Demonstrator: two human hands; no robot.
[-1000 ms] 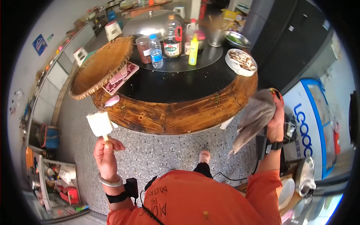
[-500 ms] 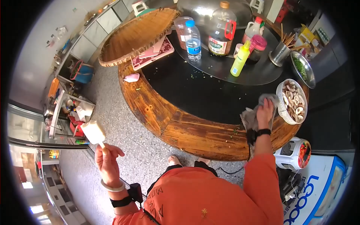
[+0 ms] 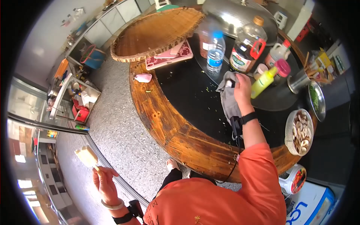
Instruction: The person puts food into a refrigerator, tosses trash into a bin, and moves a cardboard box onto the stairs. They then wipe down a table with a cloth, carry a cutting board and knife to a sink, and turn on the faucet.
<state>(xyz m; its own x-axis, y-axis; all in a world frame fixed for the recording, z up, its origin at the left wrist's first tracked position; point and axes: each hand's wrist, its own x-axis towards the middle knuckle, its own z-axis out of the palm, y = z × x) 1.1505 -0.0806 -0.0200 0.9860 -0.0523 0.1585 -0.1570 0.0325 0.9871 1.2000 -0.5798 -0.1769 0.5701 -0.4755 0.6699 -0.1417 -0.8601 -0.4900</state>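
My left hand (image 3: 105, 184) pinches the stick of a pale ice pop (image 3: 87, 156), held upright over the floor left of the round table. Over the black table top, my right hand (image 3: 243, 90) is closed on a grey cloth (image 3: 230, 102), which hangs bunched below the fingers. A small white patch shows beside the fingertips; I cannot tell what it is. Just right of this hand stands a yellow-green squeeze bottle (image 3: 263, 84). A large dark sauce bottle (image 3: 243, 52) with a red handle and a blue-capped water bottle (image 3: 215, 56) are behind it.
The wooden table rim (image 3: 161, 116) curves before me. A woven tray (image 3: 157, 33) rests over a pink patterned board (image 3: 174, 58) at the left. On the right are a white basket (image 3: 288, 137) of sliced mushrooms, a metal bowl (image 3: 319, 110) with greens and a chopstick holder (image 3: 298, 84). Small scraps lie about.
My right hand has carried the grey cloth from beside the mushroom basket inward and left toward the bottles. My left hand has lowered with the ice pop, which looks tilted further left. The view has shifted.
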